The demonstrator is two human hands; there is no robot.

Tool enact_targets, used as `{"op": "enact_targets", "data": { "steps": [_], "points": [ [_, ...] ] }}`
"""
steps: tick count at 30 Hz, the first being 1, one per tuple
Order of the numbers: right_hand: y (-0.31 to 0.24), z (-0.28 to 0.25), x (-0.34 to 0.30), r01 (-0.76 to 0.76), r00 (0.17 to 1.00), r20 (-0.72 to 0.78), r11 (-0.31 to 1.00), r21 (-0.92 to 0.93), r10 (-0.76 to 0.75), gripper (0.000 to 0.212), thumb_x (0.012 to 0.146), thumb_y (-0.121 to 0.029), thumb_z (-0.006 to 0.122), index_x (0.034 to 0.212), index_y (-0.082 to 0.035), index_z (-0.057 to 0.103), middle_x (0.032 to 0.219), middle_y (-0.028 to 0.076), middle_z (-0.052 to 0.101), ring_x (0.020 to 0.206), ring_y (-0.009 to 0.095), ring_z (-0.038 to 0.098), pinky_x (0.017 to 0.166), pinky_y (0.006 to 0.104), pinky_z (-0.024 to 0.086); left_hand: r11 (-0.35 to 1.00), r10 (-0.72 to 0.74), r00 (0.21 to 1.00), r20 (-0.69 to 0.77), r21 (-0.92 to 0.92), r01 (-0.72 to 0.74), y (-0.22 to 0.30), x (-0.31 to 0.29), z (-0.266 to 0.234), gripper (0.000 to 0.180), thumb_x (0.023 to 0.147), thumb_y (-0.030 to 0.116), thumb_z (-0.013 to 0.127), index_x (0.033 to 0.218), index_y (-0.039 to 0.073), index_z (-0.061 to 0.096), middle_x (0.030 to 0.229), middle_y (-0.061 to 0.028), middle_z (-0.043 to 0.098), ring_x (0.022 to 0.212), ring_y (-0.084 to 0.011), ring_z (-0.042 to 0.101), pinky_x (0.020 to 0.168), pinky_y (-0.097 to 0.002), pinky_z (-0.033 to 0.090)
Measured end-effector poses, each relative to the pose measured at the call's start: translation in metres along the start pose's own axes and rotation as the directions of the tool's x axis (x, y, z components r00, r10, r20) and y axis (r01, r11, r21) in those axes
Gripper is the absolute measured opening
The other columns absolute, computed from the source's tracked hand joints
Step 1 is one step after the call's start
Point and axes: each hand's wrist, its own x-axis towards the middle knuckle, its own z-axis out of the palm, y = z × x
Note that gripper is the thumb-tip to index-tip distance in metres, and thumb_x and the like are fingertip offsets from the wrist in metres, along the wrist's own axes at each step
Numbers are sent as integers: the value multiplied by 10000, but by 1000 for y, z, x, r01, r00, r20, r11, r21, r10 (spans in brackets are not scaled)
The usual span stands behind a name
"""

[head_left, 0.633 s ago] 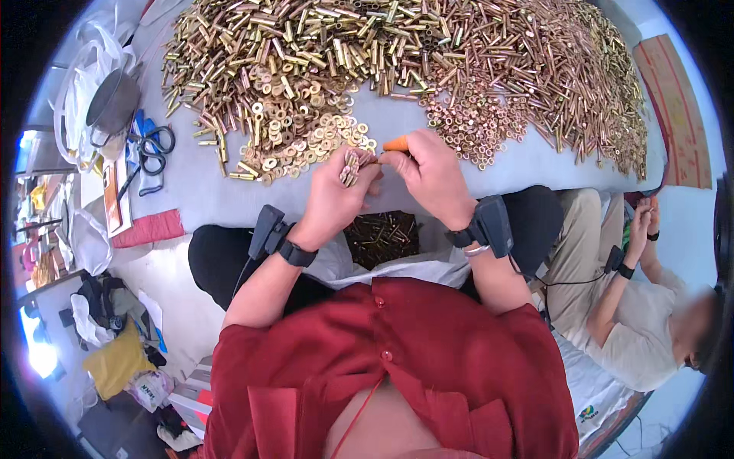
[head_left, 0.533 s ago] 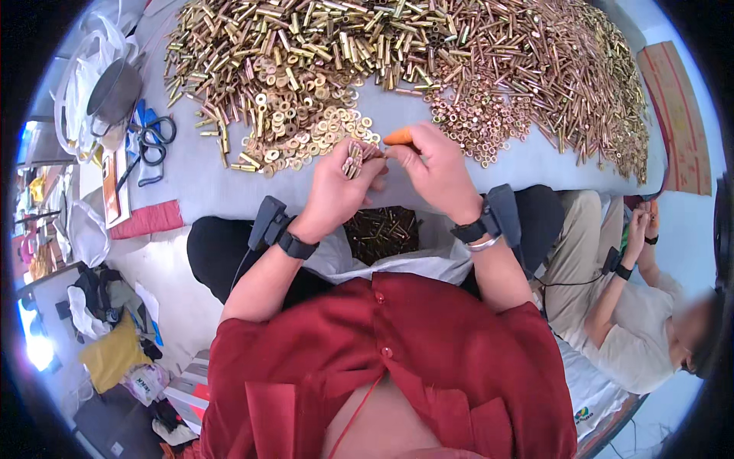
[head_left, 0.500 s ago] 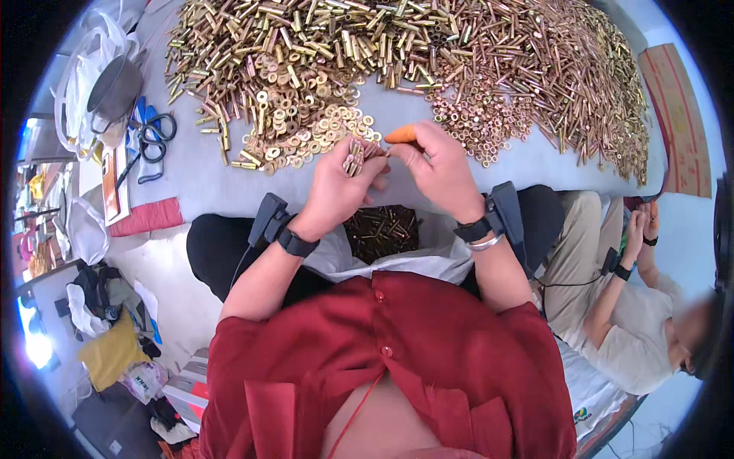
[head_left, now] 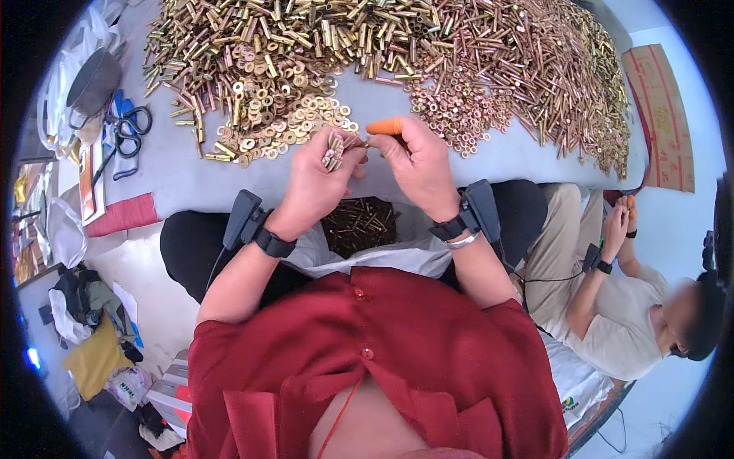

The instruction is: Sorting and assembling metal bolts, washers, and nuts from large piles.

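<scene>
A grey tabletop in a bright, crowded work room

The floor at the left is pale and carries a heap of clothes and bags. A flat piece of brown cardboard lies at the right end of the tabletop. At the left end lie black scissors, a dark round pan and a red cloth. The light is even and soft.

left hand: palm side hidden, so no idea how many small brass pieces it's gripping
right hand: fingertips mostly tucked away
brass pile: cut off at the top edge
co-worker, lower right: face blurred
</scene>
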Motion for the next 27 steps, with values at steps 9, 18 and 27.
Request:
{"op": "enact_targets", "data": {
  "steps": [9,18,27],
  "points": [
    [-3,1,0,38,997,-64,996,84,-33,129,826,-13,641,955,-7,649,824,84,608,709,159,581,628,272,459,964,-171,979,109,-187,189,4,3,-1,156,900,112,611,1018,40,539,831,-71,663,660,-125,667,417,-217,494],
    [0,-12,9,45,988,153,871,-488,34,170,842,-160,679,914,-8,654,842,107,640,709,178,597,637,286,469,988,86,994,62,123,-94,-5,1,-1,128,898,96,602,1000,48,542,843,-60,665,663,-125,665,458,-214,504],
    [9,3,8,-296,951,146,939,177,272,359,940,-330,566,1046,2,653,925,73,657,861,69,560,760,253,463,913,-154,971,180,-350,210,0,8,-8,177,910,129,607,1025,28,518,824,-82,648,634,-151,664,407,-225,501]
  ]
}}
